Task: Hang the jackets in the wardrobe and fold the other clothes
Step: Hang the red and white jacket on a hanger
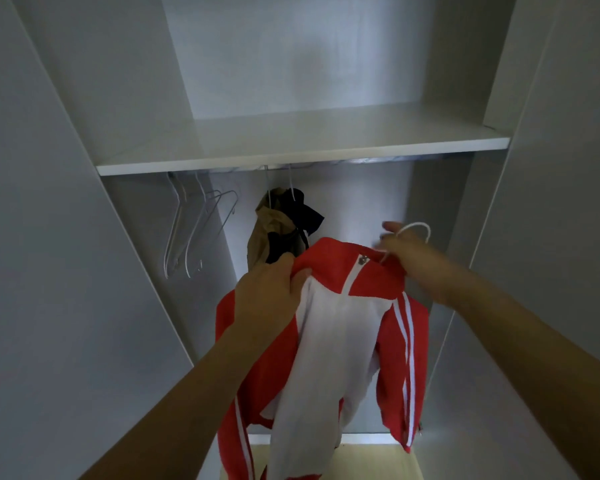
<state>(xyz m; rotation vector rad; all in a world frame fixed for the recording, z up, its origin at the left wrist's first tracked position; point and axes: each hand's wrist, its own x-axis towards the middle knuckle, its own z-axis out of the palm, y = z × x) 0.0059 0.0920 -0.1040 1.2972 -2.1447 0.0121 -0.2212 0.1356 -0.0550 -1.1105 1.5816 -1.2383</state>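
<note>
A red and white track jacket [336, 341] with white sleeve stripes hangs on a white hanger [417, 228] inside the open wardrobe. My left hand [269, 292] grips the jacket's left shoulder by the collar. My right hand [406, 256] holds the hanger just under its hook, at the collar's right side. The hook is below the rail [326, 163] and apart from it. A tan jacket [267, 233] and a dark jacket [300, 220] hang from the rail behind.
Several bare wire hangers [194, 230] hang at the rail's left end. A white shelf [302, 147] sits right above the rail. Wardrobe side panels stand close on both sides. A pale wooden floor [378, 462] shows at the bottom.
</note>
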